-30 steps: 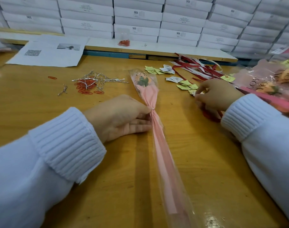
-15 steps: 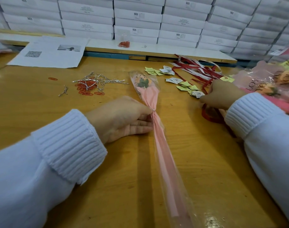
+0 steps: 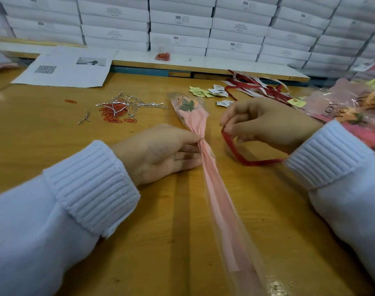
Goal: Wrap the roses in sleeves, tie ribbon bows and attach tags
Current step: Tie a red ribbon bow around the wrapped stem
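Head view is showing the left hand lying on its side on the table, thumb and forefinger pinching the gathered neck of the sleeved rose right at a silver twist tie, the other fingers lying straight on the wood below. The rose is lying with its long axis running away from the person: bloom beyond those fingertips, stem trailing back toward the near edge and drifting rightward. Just right of the neck, and apart from it, the right hand is hovering with thumb and forefinger pinching one end of a red ribbon. The ribbon is looping down onto the table and running toward the right cuff (its far end is probably tucked beneath, though the view is hiding it). By my judgement the bow step is beginning. The ribbon is needing to travel leftward from the right fingers and cross the stem's axis squarely at the pinched neck, so the right hand is carrying while the left is anchoring.
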